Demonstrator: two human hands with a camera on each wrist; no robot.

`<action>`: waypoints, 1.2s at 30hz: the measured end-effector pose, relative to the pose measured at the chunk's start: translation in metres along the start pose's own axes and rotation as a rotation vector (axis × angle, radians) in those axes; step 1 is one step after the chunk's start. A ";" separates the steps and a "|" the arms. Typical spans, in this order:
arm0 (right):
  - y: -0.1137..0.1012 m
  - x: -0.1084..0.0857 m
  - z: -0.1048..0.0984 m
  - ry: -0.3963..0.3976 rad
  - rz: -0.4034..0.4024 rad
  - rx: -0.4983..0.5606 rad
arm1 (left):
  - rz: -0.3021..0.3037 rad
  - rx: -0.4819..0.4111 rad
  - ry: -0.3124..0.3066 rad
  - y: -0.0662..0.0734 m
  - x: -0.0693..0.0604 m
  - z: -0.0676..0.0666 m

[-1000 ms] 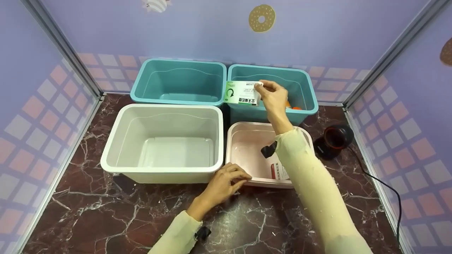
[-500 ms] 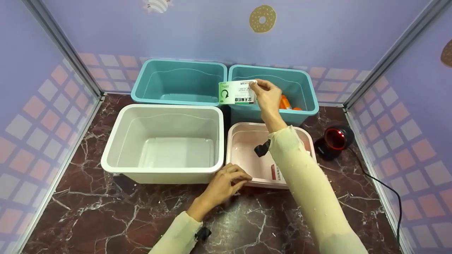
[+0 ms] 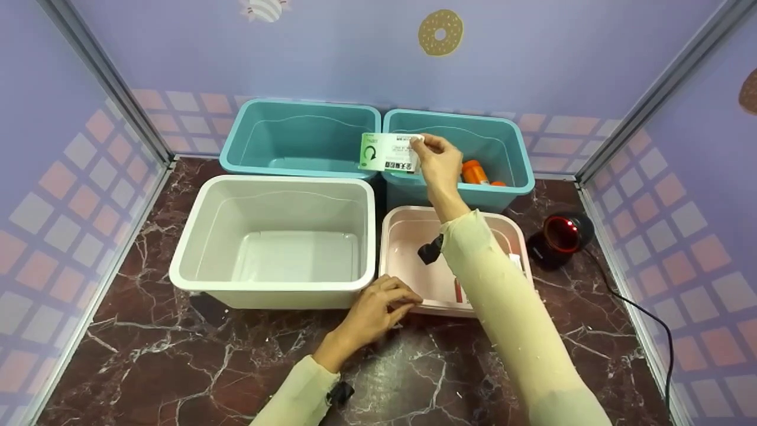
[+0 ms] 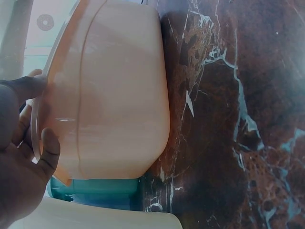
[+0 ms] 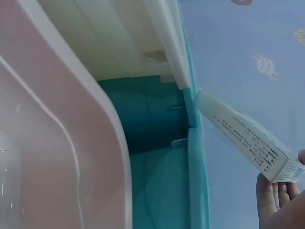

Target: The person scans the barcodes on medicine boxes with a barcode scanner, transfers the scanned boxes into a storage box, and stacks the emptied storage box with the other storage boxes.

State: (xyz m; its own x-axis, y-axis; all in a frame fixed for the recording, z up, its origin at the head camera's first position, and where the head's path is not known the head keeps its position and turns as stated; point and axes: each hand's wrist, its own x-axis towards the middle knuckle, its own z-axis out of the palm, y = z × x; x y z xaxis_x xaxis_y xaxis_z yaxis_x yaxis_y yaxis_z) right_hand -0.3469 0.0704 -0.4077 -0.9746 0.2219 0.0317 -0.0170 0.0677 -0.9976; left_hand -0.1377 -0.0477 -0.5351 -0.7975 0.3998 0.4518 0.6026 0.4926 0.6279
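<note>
Box (image 3: 388, 152) above teal bin rims (image 3: 307, 103)

I face a lilac back wall (image 3: 355, 62) printed with a golden doughnut (image 3: 427, 34) and a striped candy (image 3: 265, 10). Matching lilac panels close me in, a left wall (image 3: 35, 142) and a right wall (image 3: 662, 136), joined at the corners by grey metal strips (image 3: 102, 71). Pink and white squares (image 3: 179, 99) pattern their lower parts. Below me spreads a dark red-brown, marbled tabletop (image 3: 148, 367), white-veined and glossy, catching a pale patch of light near me.
</note>
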 end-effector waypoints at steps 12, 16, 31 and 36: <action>0.006 -0.005 0.011 -0.115 0.029 -0.058 | -0.008 -0.006 0.002 0.000 0.000 -0.001; 0.006 -0.005 0.015 -0.132 0.034 -0.036 | -0.005 0.000 0.005 0.001 0.000 -0.001; 0.001 -0.009 0.026 -0.165 0.051 -0.034 | 0.009 -0.010 0.011 0.000 0.000 0.000; 0.004 -0.010 0.027 -0.189 0.064 -0.021 | 0.005 0.001 0.007 0.000 -0.001 0.001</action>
State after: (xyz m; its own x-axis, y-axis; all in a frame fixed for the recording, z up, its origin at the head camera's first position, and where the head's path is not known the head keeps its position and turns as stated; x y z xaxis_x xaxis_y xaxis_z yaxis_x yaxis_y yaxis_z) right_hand -0.3436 0.0420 -0.4132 -0.9982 0.0399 -0.0456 0.0487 0.0800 -0.9956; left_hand -0.1371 -0.0473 -0.5355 -0.7948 0.3969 0.4591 0.6064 0.4918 0.6248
